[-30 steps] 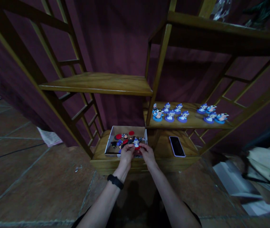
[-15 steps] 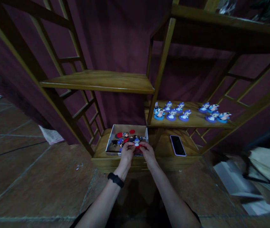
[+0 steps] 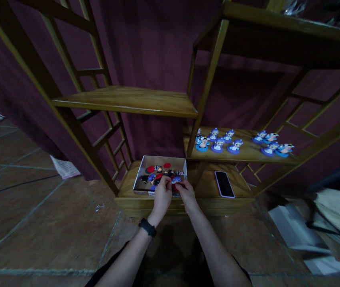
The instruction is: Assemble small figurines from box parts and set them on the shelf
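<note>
A small purple-haired figurine (image 3: 176, 180) is tilted over between my hands, just above the front of the cardboard box (image 3: 179, 160). My left hand (image 3: 163, 195) has its fingers pinched at the figurine's left side, where a bit of red shows. My right hand (image 3: 187, 195) grips it from the right, fingers closed around its lower part. The fingers hide most of the base. Inside the box lie several dark-haired figurines (image 3: 158, 169) and loose red discs (image 3: 166, 165).
On the right-hand shelf (image 3: 249, 153) stand several purple and blue figurines (image 3: 217, 145) on round bases. A phone (image 3: 225, 184) lies on the lower board right of the box. A bare wooden shelf (image 3: 128, 99) juts out above the box. White packaging (image 3: 295, 227) is on the floor at right.
The figurine has gone from upright to tilted over between my fingers. My left hand has shifted slightly right and turned. The view has moved a little.
</note>
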Motion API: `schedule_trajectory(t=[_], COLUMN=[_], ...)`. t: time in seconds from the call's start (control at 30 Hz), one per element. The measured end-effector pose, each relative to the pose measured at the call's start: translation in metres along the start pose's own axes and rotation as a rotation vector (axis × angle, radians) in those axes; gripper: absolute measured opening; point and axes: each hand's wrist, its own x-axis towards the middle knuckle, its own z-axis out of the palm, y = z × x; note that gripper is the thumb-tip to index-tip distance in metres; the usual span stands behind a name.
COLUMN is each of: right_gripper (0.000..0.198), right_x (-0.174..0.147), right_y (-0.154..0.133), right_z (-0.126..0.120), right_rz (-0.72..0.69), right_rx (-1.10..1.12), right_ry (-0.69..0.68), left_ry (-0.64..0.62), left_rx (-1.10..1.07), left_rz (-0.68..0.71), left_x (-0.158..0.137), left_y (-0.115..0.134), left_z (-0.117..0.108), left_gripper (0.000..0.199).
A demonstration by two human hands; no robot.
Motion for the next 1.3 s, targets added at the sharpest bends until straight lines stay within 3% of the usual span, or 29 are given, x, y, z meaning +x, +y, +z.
schedule_trajectory(t=[0.13,0.3,0.4,0.77,1.03,1.3], right_gripper=[0.023,0.022,0.018,0.015,0.019,0.02], right_x=[-0.001,-0.003,-0.003,-0.002,-0.006,-0.005], right_y=[-0.004,-0.011,-0.013,-0.012,-0.018,-0.016], right_z=[0.0,0.0,-0.001,-0.003,-0.003,-0.006], right_rz=[-0.001,-0.037,-0.062,-0.083,0.02,0.016], right_rx=[0.008,0.053,0.045,0.068,0.037,-0.022], right_ry=[0.007,-0.029,-0.039,-0.04,-0.012,-0.042], left_ry=[0.015,-0.037,-0.074,-0.073,-0.148,-0.136], left_rx=[-0.146,-0.578,-0.716,-0.633,-0.652,-0.773], left_rz=[-0.061,-0.313,-0.418,-0.338,-0.462,-0.67], left_x=[0.003,0.006,0.007,0.012,0.008,0.01], left_y=[-0.003,0.0,0.006,0.007,0.009,0.004], left_z=[0.001,0.001,-0.004,-0.007,-0.01,-0.012], left_gripper=[0.015,0.024,0.022,0.021,0.021,0.018])
